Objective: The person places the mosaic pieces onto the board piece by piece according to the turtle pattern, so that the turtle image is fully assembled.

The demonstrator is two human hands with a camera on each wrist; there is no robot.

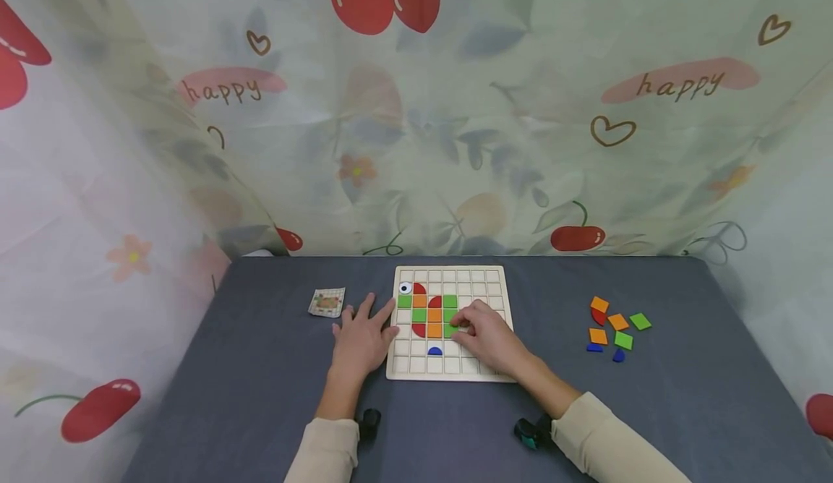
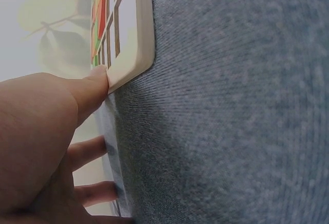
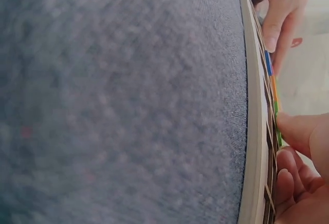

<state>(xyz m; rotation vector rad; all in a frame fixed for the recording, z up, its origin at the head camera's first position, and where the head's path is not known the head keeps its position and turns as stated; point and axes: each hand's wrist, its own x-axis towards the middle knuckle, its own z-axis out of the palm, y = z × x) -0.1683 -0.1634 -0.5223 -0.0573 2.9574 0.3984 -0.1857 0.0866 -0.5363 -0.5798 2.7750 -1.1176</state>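
Note:
A pale wooden grid board [image 1: 390, 367] lies on the table, part of its cells filled with red, orange and green tiles. At its right-middle, my right hand [image 1: 491, 338] pinches a green square tile [image 3: 279, 137] between thumb and fingertips, low over the grid beside an orange tile [image 1: 434, 330]. A blue half-round tile [image 1: 434, 351] sits on the board below the coloured group, and a round eye tile [image 1: 406, 288] is at upper left. My left hand [image 1: 361, 342] has its fingers spread over the cloth, thumb [image 2: 95, 88] touching the board's left edge.
Right of the board lie several loose tiles: orange squares [image 1: 598, 336], green squares [image 1: 623, 340], a red piece [image 1: 599, 317] and blue pieces [image 1: 618, 356]. A small picture card [image 1: 327, 302] is at left. Dark grey cloth [image 1: 260, 396] covers the table; a printed curtain hangs behind.

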